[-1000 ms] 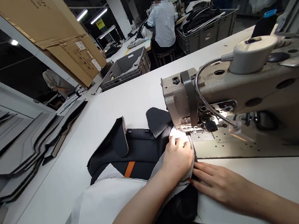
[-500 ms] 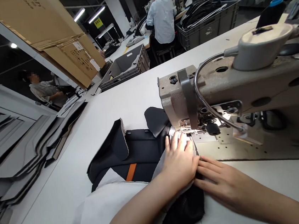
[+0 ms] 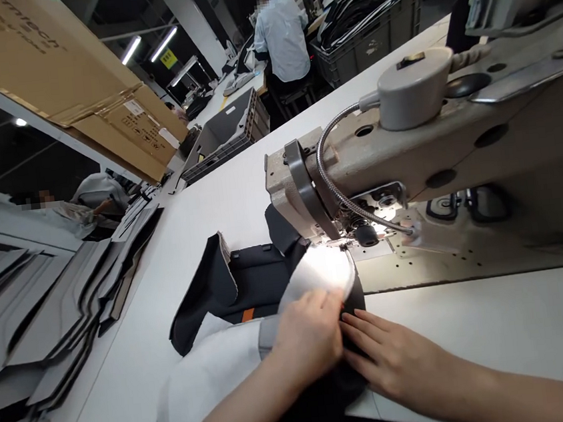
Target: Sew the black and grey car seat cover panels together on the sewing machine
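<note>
Both hands have slid back from the needle area, leaving more of the pale panel (image 3: pixel 318 273) showing as a rounded, bright shape. Its far end lies under the presser foot (image 3: pixel 342 243) of the sewing machine (image 3: pixel 406 151). The left hand (image 3: pixel 308 339) is curled over the panel's near edge; its fingertips are hidden, so I cannot tell whether it grips or only presses. The right hand (image 3: pixel 392 360) lies open, with fingers spread on the dark fabric (image 3: pixel 354 358) beside it.

That fabric joins the dark panel (image 3: pixel 253 281) with its orange strip (image 3: pixel 247 315), which rests on the white table (image 3: pixel 200 206) left of the machine. Only part of the work is at the needle, and the rest lies bunched toward the body. Glare hides the needle and any fresh stitching, so how much seam is sewn cannot be made out. A stack of grey panels (image 3: pixel 46 316) lies at the left edge, cut off by the frame.
</note>
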Motion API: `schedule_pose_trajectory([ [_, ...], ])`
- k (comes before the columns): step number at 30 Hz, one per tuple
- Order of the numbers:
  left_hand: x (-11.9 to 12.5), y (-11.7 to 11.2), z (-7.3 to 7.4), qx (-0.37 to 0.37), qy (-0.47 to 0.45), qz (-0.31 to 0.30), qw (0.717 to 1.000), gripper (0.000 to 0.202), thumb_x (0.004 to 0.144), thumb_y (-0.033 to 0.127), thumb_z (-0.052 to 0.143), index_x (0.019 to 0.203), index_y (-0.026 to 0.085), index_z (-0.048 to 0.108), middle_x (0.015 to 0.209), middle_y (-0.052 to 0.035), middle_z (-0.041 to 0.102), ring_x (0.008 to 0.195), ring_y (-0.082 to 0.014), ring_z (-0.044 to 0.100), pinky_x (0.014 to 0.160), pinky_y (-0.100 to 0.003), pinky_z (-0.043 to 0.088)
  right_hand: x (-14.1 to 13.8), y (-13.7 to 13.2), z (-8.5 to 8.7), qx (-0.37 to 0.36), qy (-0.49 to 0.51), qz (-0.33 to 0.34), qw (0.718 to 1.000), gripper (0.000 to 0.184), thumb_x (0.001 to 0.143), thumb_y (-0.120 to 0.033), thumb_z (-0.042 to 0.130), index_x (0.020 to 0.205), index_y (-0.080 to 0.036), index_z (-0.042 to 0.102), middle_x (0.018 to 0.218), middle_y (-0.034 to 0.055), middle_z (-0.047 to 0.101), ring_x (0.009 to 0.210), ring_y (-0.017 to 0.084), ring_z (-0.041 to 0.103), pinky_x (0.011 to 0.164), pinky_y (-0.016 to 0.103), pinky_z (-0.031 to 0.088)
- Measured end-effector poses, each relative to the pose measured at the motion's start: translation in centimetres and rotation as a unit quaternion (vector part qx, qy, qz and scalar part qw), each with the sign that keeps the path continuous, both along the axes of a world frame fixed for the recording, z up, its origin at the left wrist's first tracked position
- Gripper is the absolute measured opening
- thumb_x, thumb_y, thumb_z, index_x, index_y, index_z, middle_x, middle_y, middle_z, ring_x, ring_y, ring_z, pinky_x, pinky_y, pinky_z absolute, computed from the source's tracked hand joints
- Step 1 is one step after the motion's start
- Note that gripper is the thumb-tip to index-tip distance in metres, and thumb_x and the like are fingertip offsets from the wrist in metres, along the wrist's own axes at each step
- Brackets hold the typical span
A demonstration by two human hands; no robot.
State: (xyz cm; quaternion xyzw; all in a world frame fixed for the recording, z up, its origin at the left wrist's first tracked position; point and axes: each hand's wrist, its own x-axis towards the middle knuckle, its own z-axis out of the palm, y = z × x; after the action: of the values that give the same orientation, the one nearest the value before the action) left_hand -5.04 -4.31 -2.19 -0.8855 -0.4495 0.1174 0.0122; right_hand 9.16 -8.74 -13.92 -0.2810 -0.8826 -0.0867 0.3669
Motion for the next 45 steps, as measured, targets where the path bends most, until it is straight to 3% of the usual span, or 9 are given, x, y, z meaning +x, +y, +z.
schedule_pose_trajectory([
  [4,1.4,-0.5,-0.4,-0.151,0.001,0.022,0.988,0.049,0.086,0.028,0.038,0.134,0.015,0.04,0.093,-0.008,0.065,0.077,-0.0252,0.063,0.064,-0.035,0.051,0.2,-0.2,1.1,0.02,0.005,-0.001,1.0,0.022,0.075,-0.007,0.05,0.088,-0.009,0.068,0.086,0.013,0.067,0.084,0.025,0.062,0.092,0.042,0.049],
  [7,1.6,-0.1,0.0,-0.186,0.025,0.05,0.981,0.06,0.086,0.024,0.035,0.145,0.017,0.024,0.091,-0.0097,0.068,0.08,-0.0278,0.065,0.062,-0.035,0.05,0.4,-0.4,1.7,0.019,0.009,-0.013,1.0,0.024,0.077,-0.007,0.047,0.089,-0.01,0.067,0.09,0.0135,0.067,0.088,0.026,0.063,0.085,0.038,0.052],
  [10,1.8,0.6,0.7,-0.201,0.049,0.059,0.977,0.07,0.083,0.022,0.038,0.149,0.016,0.014,0.088,-0.0104,0.069,0.078,-0.0283,0.066,0.056,-0.032,0.047,0.4,-0.5,1.4,0.019,0.02,-0.014,1.0,0.027,0.077,-0.007,0.045,0.094,-0.009,0.066,0.095,0.0144,0.066,0.094,0.027,0.062,0.087,0.039,0.051],
  [20,2.7,1.6,0.4,-0.227,0.037,0.095,0.969,0.074,0.08,0.024,0.039,0.149,0.019,0.013,0.095,-0.0114,0.069,0.086,-0.0282,0.066,0.055,-0.029,0.042,1.1,-0.3,1.2,0.015,0.037,-0.016,0.999,0.031,0.08,-0.007,0.041,0.096,-0.009,0.067,0.097,0.0137,0.066,0.097,0.029,0.061,0.085,0.039,0.053],
  [27,3.5,2.1,-0.1,-0.21,0.036,0.092,0.973,0.073,0.079,0.02,0.039,0.148,0.015,0.016,0.09,-0.012,0.069,0.076,-0.0271,0.066,0.051,-0.03,0.037,2.2,0.4,1.6,0.012,0.019,-0.014,1.0,0.034,0.085,-0.007,0.037,0.098,-0.009,0.068,0.1,0.0141,0.066,0.101,0.03,0.061,0.084,0.039,0.056],
  [37,3.4,2.4,0.7,-0.252,0.002,0.11,0.961,0.073,0.078,0.021,0.038,0.147,0.017,0.016,0.093,-0.0122,0.068,0.083,-0.0295,0.065,0.059,-0.032,0.044,2.1,0.3,1.0,-0.006,0.007,-0.008,1.0,0.033,0.079,-0.005,0.042,0.101,-0.008,0.067,0.103,0.016,0.064,0.104,0.031,0.058,0.088,0.042,0.055],
  [45,3.9,3.1,0.1,-0.243,0.004,0.134,0.961,0.074,0.077,0.023,0.038,0.148,0.021,0.016,0.1,-0.0135,0.067,0.088,-0.0322,0.063,0.062,-0.035,0.046,2.3,0.7,0.6,-0.017,-0.014,-0.006,1.0,0.032,0.077,-0.006,0.046,0.102,-0.006,0.065,0.104,0.0174,0.063,0.108,0.034,0.056,0.093,0.045,0.052],
])
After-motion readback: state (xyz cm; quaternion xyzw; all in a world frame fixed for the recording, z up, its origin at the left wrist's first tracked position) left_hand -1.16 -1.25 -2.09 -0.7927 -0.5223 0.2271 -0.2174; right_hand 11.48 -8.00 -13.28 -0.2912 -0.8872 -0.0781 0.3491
